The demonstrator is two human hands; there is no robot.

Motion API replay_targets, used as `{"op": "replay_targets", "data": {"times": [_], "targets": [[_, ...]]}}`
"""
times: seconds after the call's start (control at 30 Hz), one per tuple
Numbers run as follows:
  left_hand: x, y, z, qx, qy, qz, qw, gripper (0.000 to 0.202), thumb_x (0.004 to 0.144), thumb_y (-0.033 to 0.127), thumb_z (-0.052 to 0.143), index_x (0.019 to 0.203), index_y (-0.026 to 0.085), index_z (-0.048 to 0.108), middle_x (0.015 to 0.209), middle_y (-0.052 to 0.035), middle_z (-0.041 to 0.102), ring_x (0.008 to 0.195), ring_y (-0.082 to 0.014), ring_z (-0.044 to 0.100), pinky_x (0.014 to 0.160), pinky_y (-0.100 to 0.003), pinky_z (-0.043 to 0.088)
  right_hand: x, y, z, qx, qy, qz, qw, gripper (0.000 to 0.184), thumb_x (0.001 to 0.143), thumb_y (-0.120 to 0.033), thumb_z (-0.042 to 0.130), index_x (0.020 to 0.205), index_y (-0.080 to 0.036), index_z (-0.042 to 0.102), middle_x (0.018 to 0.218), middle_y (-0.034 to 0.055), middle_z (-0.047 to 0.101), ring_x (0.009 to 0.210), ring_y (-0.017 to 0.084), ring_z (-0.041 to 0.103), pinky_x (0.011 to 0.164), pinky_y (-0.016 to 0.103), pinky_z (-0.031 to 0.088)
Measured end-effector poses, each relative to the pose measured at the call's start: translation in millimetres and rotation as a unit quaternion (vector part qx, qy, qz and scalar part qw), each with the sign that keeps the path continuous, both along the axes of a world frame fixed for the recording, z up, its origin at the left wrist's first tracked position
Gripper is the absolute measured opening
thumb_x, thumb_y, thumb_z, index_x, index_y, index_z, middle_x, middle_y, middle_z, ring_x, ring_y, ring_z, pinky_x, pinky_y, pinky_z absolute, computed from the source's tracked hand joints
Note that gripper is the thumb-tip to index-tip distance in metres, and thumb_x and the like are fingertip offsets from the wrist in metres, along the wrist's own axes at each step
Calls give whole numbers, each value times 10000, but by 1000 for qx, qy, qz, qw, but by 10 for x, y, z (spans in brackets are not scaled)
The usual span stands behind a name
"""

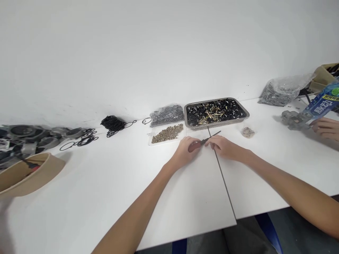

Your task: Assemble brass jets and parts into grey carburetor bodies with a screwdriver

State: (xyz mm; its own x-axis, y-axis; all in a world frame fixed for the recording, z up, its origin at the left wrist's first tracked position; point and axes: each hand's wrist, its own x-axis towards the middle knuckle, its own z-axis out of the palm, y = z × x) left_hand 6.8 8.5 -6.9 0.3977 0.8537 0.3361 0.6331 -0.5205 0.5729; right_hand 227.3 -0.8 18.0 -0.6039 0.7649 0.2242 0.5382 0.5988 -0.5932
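Observation:
My left hand [185, 151] is closed around the reddish handle of a slim hand tool [195, 146]. Its dark, narrow shaft points up and to the right; the tip's exact kind is too small to tell. Close beside the shaft is my right hand [221, 145], its fingers bent and pressed together at the fingertips. Whatever those fingers pinch is hidden. Just behind the hands lie a shallow clear tray of small brass-coloured pieces [169, 133] and a metal tray [217, 126] heaped with black rings and gold-coloured screws.
Along the wall are a bag of dark balls [167, 114], black O-rings [112, 123] and a bag of grey parts [278, 92]. At left, a beige bin [50, 169] stands before grey housings [29, 146]. Another person's hand [327, 127] is beside a blue packet [321, 106]. A small bag [248, 132] lies right.

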Motion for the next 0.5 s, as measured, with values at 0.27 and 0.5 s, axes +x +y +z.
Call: {"op": "replay_targets", "data": {"times": [0.27, 0.5], "targets": [[4, 5, 2, -1, 2, 0, 1000, 211, 792, 214, 601, 997, 236, 647, 910, -50, 651, 874, -207, 573, 824, -377, 470, 7, 13, -9, 3, -8, -2, 1000, 436, 735, 58, 342, 967, -166, 636, 754, 30, 576, 756, 152, 517, 784, 307, 426], [3, 0, -4, 1, 0, -1, 1000, 222, 788, 188, 598, 1000, 237, 645, 900, -46, 645, 873, -205, 572, 819, -373, 468, 6, -2, 4, 0, 2, 2, 1000, 433, 756, 54, 339, 970, -174, 639, 757, 26, 584, 767, 153, 523, 820, 328, 420]]}}
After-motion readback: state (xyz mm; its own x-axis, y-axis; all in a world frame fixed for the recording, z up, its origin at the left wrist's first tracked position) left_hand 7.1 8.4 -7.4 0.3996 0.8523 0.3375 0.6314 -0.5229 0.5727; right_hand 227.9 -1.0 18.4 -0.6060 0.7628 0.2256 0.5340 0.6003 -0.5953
